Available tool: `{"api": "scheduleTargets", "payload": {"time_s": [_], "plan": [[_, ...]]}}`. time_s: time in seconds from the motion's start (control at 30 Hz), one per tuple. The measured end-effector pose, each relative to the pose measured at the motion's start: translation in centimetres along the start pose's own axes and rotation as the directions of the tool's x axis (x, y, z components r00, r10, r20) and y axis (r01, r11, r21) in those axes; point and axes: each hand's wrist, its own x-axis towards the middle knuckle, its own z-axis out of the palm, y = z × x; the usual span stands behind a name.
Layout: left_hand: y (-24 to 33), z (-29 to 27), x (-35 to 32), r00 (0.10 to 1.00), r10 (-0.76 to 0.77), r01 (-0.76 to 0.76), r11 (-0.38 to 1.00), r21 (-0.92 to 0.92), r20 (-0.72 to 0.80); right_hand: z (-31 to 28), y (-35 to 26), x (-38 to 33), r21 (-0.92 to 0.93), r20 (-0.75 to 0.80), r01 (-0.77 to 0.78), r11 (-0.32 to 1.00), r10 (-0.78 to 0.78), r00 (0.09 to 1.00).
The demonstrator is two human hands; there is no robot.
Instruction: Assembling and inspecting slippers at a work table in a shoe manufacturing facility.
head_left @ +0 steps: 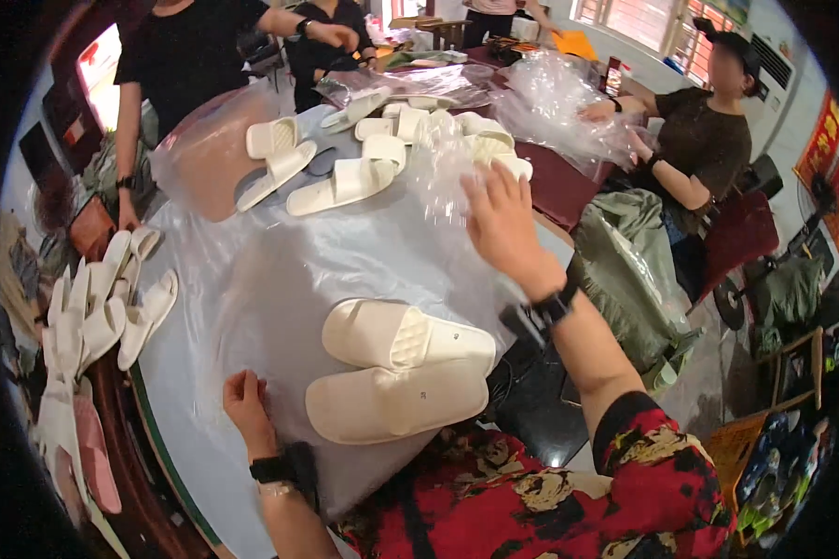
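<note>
A pair of cream slippers lies in front of me: one slipper (373, 335) shows its quilted strap, and the other slipper (391, 405) lies with its flat sole up. My left hand (245, 410) is beside them on the left, fingers curled closed; what they hold, if anything, is hidden. Stretched forward, my right hand (503, 224) has its fingers extended at crumpled clear plastic bags (438, 172). It reaches the plastic, but I see no firm grip. Beyond it, several more cream slippers (345, 184) lie on the pale tabletop (345, 256).
Slippers are heaped at the left table edge (103, 307), near a pink slipper (91, 438). A co-worker on the right handles a large clear plastic bundle (555, 102); other people stand across the table. Green sacks (625, 261) sit at the right, and a wooden chair (774, 410) stands behind them.
</note>
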Motion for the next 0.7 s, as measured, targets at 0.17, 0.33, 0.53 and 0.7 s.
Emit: {"api": "scheduleTargets", "payload": {"time_s": [0.17,0.33,0.53,0.7], "plan": [[0.5,-0.4,-0.8,0.999,0.000,-0.004,0.998,0.067,0.046,5.0,11.0,7.2,-0.460,-0.020,-0.134,0.878,0.141,0.990],[0.4,0.0,-0.9,0.998,0.018,-0.023,0.997,0.071,0.066,5.0,13.6,8.1,-0.585,0.046,-0.131,0.800,0.194,0.980],[0.6,-0.2,-1.1,0.996,0.047,-0.056,0.991,0.121,0.078,-0.6,-3.8,-1.5,0.540,0.542,0.078,0.838,-0.417,0.730],[0.2,0.0,-1.1,0.996,0.064,-0.072,0.991,0.114,0.069,-1.0,-11.3,-6.0,0.708,0.353,0.143,0.692,-0.521,0.777]]}}
